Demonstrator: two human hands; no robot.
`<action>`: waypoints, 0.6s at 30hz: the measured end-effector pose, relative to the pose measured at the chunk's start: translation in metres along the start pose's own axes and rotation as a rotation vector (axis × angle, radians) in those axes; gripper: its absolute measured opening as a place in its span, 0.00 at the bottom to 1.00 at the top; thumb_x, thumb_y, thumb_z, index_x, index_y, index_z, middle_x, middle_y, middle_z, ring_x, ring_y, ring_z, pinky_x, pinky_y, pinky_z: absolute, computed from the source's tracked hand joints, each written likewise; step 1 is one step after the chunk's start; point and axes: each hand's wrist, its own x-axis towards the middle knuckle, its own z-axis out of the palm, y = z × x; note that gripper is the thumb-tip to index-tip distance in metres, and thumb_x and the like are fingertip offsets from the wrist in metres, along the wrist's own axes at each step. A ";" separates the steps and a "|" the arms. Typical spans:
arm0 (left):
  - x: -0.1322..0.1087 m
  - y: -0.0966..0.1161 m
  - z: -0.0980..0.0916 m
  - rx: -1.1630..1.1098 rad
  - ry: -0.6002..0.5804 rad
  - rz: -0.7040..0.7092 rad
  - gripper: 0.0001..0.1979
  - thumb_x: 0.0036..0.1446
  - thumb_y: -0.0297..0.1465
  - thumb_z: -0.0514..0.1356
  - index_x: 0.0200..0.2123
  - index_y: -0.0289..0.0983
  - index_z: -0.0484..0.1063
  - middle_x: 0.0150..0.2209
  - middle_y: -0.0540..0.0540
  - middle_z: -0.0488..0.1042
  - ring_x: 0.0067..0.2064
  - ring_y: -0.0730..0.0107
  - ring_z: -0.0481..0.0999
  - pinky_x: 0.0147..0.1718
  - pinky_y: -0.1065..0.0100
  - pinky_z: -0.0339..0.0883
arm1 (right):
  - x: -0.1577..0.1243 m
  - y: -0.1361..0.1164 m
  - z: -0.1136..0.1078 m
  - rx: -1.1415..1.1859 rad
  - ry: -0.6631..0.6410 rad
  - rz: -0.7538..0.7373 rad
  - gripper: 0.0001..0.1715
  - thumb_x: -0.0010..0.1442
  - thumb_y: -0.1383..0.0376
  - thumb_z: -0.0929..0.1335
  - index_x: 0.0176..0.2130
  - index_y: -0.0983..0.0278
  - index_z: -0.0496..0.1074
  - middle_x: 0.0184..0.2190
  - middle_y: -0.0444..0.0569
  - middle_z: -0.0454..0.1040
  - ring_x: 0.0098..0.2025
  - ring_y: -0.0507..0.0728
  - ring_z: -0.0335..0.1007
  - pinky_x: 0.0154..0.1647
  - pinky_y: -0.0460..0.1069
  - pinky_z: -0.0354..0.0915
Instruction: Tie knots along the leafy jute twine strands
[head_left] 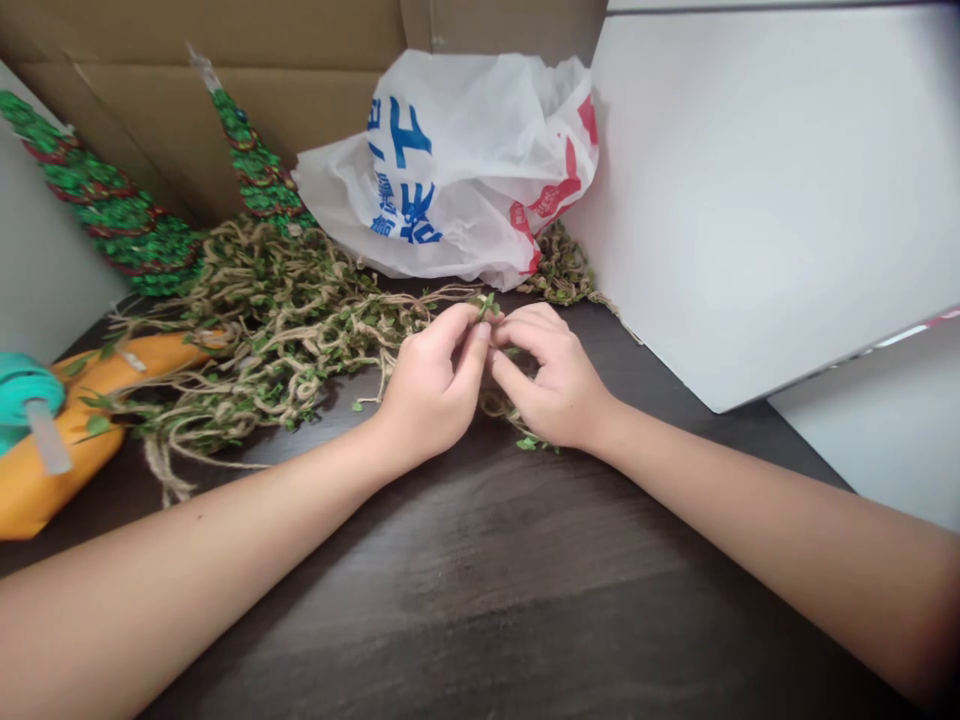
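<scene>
Both hands meet over the dark table (480,600), fingertips close together. My left hand (439,375) is closed, thumb and forefinger pinching a twine garland with small green leaves (489,305). Opposite it, my right hand (544,370) is closed too, its fingertips on the same garland. Part of that strand hangs beneath the hands, and a few leaves show below my right wrist. The fingers hide exactly how the twine runs between them. To the left lies a large tangled heap of similar leafy twine garlands (292,350).
A white plastic bag (480,170) with blue and red print sits behind the hands, more garland beside it. Two green tinsel trees (120,210) stand at back left. An orange packet (45,490) and a turquoise bottle lid (30,390) lie left. A white panel (780,180) rises right.
</scene>
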 end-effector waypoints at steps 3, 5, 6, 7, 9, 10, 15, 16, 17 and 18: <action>0.001 0.000 0.000 0.075 0.001 0.003 0.07 0.67 0.29 0.53 0.38 0.37 0.71 0.30 0.50 0.72 0.30 0.73 0.70 0.32 0.68 0.64 | 0.000 -0.001 -0.001 0.012 0.074 0.001 0.06 0.62 0.67 0.66 0.31 0.61 0.68 0.33 0.47 0.75 0.43 0.59 0.67 0.48 0.57 0.61; 0.001 0.001 0.000 0.125 -0.029 -0.001 0.08 0.67 0.29 0.53 0.34 0.37 0.68 0.26 0.52 0.68 0.27 0.74 0.65 0.29 0.69 0.60 | 0.001 0.000 -0.001 0.026 0.109 0.002 0.08 0.63 0.66 0.65 0.31 0.61 0.68 0.32 0.47 0.73 0.41 0.58 0.67 0.46 0.56 0.61; 0.002 0.002 0.000 0.141 -0.044 -0.002 0.09 0.67 0.29 0.53 0.32 0.37 0.67 0.25 0.53 0.66 0.26 0.75 0.63 0.28 0.69 0.58 | 0.001 0.000 -0.001 0.030 0.125 0.014 0.08 0.64 0.66 0.65 0.31 0.61 0.68 0.32 0.47 0.73 0.40 0.58 0.66 0.45 0.56 0.61; 0.002 0.002 0.000 0.151 -0.053 0.000 0.10 0.67 0.29 0.53 0.31 0.37 0.66 0.24 0.53 0.65 0.26 0.75 0.63 0.27 0.69 0.58 | 0.001 0.001 -0.001 0.032 0.139 0.034 0.08 0.65 0.65 0.64 0.32 0.61 0.68 0.32 0.47 0.73 0.39 0.57 0.66 0.44 0.55 0.61; 0.002 0.003 0.000 0.161 -0.056 0.006 0.11 0.67 0.29 0.53 0.30 0.37 0.65 0.24 0.53 0.64 0.26 0.74 0.62 0.27 0.69 0.57 | 0.002 0.002 -0.001 0.050 0.161 0.082 0.08 0.66 0.62 0.64 0.34 0.61 0.67 0.32 0.46 0.72 0.37 0.56 0.66 0.43 0.54 0.61; 0.002 0.003 0.000 0.164 -0.054 0.009 0.11 0.67 0.29 0.53 0.30 0.37 0.65 0.24 0.53 0.64 0.26 0.74 0.62 0.27 0.69 0.57 | 0.002 0.003 0.000 0.068 0.167 0.102 0.09 0.67 0.61 0.64 0.34 0.61 0.67 0.32 0.46 0.72 0.37 0.56 0.66 0.43 0.53 0.61; 0.003 0.001 0.001 0.174 -0.136 -0.014 0.11 0.67 0.29 0.53 0.30 0.37 0.67 0.23 0.52 0.65 0.25 0.74 0.62 0.26 0.69 0.56 | 0.004 0.005 0.001 0.168 0.145 0.136 0.14 0.68 0.57 0.64 0.33 0.61 0.67 0.29 0.44 0.70 0.33 0.54 0.65 0.38 0.50 0.62; 0.003 0.000 0.001 0.180 -0.168 -0.018 0.11 0.66 0.29 0.53 0.30 0.37 0.67 0.24 0.52 0.66 0.25 0.74 0.62 0.26 0.68 0.56 | 0.004 0.005 0.001 0.174 0.141 0.136 0.15 0.68 0.57 0.64 0.32 0.61 0.67 0.28 0.44 0.69 0.32 0.53 0.65 0.36 0.50 0.62; 0.003 0.000 0.001 0.186 -0.195 -0.018 0.11 0.66 0.29 0.53 0.30 0.37 0.67 0.23 0.52 0.66 0.25 0.73 0.62 0.26 0.68 0.55 | 0.004 0.005 0.000 0.175 0.142 0.137 0.15 0.68 0.56 0.64 0.31 0.61 0.66 0.27 0.43 0.69 0.31 0.53 0.64 0.35 0.49 0.61; 0.003 0.000 0.001 0.191 -0.211 -0.014 0.11 0.66 0.29 0.53 0.29 0.37 0.67 0.23 0.52 0.66 0.25 0.73 0.62 0.26 0.68 0.55 | 0.004 0.005 0.000 0.175 0.149 0.138 0.16 0.68 0.56 0.64 0.31 0.61 0.66 0.27 0.43 0.68 0.31 0.53 0.64 0.35 0.49 0.61</action>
